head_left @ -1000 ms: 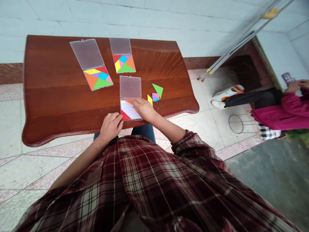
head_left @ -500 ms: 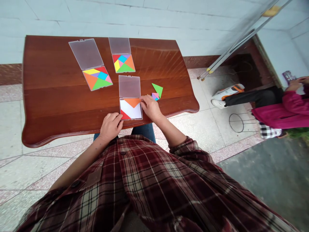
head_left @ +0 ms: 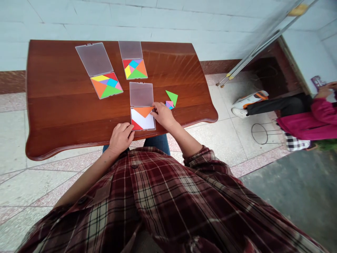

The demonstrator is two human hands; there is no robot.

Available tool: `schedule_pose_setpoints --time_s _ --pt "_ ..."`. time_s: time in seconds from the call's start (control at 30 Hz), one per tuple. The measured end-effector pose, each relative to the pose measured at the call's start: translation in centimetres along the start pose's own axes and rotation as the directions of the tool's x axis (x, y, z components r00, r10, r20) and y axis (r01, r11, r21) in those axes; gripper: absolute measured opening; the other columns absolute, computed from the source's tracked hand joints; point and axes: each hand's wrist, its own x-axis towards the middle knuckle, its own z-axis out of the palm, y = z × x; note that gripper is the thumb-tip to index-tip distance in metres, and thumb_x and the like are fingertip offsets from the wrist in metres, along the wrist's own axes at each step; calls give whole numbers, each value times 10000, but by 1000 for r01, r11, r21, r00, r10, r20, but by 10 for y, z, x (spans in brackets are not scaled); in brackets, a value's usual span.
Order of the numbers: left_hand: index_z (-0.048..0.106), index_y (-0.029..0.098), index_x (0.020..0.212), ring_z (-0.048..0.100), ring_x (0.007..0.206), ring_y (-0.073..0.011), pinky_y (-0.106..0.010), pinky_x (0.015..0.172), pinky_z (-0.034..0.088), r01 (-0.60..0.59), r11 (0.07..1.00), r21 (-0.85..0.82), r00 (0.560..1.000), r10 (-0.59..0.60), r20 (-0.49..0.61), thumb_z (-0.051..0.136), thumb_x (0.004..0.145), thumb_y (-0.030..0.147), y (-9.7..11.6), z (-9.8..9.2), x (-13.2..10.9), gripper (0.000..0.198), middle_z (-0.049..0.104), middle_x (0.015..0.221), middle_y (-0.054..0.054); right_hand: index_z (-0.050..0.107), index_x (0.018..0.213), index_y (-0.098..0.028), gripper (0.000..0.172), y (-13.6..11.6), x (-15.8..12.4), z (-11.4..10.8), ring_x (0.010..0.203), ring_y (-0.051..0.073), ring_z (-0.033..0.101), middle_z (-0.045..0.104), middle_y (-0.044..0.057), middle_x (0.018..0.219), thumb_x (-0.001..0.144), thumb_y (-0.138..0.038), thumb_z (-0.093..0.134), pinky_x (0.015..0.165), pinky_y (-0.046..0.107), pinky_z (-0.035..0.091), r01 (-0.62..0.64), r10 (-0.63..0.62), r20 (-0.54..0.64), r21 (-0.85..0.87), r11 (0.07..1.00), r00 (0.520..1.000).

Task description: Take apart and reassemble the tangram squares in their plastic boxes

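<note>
A clear plastic tangram case (head_left: 141,94) lies unfolded near the table's front edge, its lid pointing away from me. In its white-bottomed tray, an orange triangle (head_left: 144,111) runs along the top side and a red triangle (head_left: 136,126) fills the lower left corner. My right hand (head_left: 163,115) has thumb and forefinger closed at the orange triangle's right corner. My left hand (head_left: 121,137) rests on the table, fingers stretched out, tips touching the case's lower left corner. Right of the case lie a green triangle (head_left: 172,97) and small pink, purple and blue pieces (head_left: 170,104), partly hidden by my right hand.
Two more opened tangram cases hold filled puzzles, one at the left (head_left: 106,85) and one farther back (head_left: 134,69). The brown wooden table (head_left: 58,105) stands by a tiled wall. Crutches (head_left: 247,52) lean at the right; a seated person (head_left: 297,119) is beyond.
My right hand's fingers have shifted slightly at the orange triangle's right corner, the thumb now lower over the tray. My left hand and the other pieces look unmoved.
</note>
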Motion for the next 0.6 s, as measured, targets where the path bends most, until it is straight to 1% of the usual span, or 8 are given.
schedule_pose_setpoints --time_s 0.2,0.4,0.53,0.6 --pt "646 147 1109 529 965 -255 -403 888 449 13 1000 -25 1000 -12 17 424 940 284 1 -2 0 312 639 1089 -123 601 1183 -131 328 -5 -2 -4 1048 252 597 649 135 1133 858 -139 555 912 393 478 29 -28 29 -65 997 999" --pt "645 135 1118 526 968 -256 -400 895 445 14 1000 -10 999 -14 29 417 944 291 2 -2 0 326 641 1089 -125 599 1214 -148 346 -7 -2 -5 1090 244 594 652 121 1192 882 -108 511 950 389 465 72 -67 54 -88 994 996" --pt "649 134 1112 523 968 -259 -405 891 449 14 1000 -12 999 -13 33 412 943 290 2 -2 0 330 640 1083 -132 593 1234 -137 362 -10 -5 -10 1092 245 601 643 136 1207 886 -96 503 943 391 473 53 -48 62 -80 995 997" --pt "650 137 1111 523 967 -262 -416 891 453 18 1000 -25 999 -17 35 416 939 286 2 -2 0 327 639 1084 -134 592 1235 -143 354 -13 -8 -10 1097 251 600 634 139 1215 888 -117 523 936 398 480 66 -63 52 -60 996 997"
